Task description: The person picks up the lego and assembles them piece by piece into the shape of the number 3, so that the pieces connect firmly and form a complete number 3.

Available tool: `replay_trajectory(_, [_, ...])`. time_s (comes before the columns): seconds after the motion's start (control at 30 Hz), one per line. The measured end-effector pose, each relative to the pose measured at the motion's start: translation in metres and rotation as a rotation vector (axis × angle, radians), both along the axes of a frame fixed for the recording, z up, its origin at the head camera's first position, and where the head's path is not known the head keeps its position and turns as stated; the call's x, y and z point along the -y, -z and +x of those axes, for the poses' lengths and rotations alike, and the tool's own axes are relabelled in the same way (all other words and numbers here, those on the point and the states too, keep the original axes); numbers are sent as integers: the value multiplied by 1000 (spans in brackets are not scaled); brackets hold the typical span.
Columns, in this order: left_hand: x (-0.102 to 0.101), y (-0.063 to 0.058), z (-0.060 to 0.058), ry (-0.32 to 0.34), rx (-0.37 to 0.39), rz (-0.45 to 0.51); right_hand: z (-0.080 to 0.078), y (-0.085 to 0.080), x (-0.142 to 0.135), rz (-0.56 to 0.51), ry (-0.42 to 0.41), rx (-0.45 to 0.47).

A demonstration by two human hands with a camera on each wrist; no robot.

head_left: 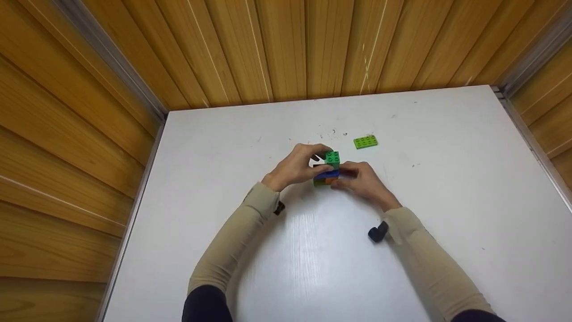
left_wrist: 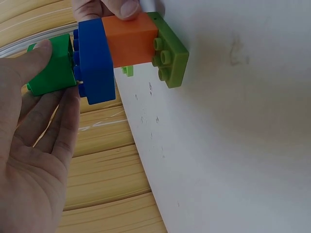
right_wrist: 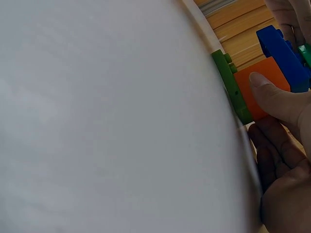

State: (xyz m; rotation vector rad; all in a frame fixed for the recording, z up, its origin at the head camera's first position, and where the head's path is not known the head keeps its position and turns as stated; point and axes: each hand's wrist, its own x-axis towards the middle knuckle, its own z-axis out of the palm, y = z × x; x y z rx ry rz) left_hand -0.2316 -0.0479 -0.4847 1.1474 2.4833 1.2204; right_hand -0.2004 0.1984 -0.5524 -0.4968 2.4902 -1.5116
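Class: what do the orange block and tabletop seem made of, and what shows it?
Orange block: probably plastic, smooth, judging by its even colour and crisp edges.
Tabletop: perhaps laminate or painted board, slightly glossy, since it reflects light; the core material cannot be told.

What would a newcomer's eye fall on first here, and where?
The bright stack near the middle of the white table would likely draw the eye first: a blue brick over an orange block over a lime plate. The left hand holds a green block above it; the right hand grips the orange block. Farther back lies a second lime plate.
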Motion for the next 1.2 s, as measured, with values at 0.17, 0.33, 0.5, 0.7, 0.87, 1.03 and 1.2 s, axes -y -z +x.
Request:
replay_trajectory(0.17, [0, 0, 1, 2, 1, 0, 0, 1, 0, -17, -2, -4])
replay_trajectory(0.33, [0, 1, 3, 2, 6, -6, -1, 1, 1, -26, 9, -11])
replay_trajectory(0.5, [-1, 3, 3, 4, 7, -2, 0, 1, 3, -39, 22, 10])
replay_trajectory(0.7, [-1, 4, 3, 14, 4, 11, -1, 1, 2, -11, 20, 13])
replay_trajectory(0.87, [-1, 4, 4, 13, 21, 16, -1, 1, 1, 4, 11, 8])
replay_trajectory(1.03, [0, 5, 5, 16, 18, 30, -1, 0, 1, 3, 8, -5])
replay_trajectory(1.2, [-1, 6, 5, 21, -4, 33, -1, 0, 1, 5, 9, -15])
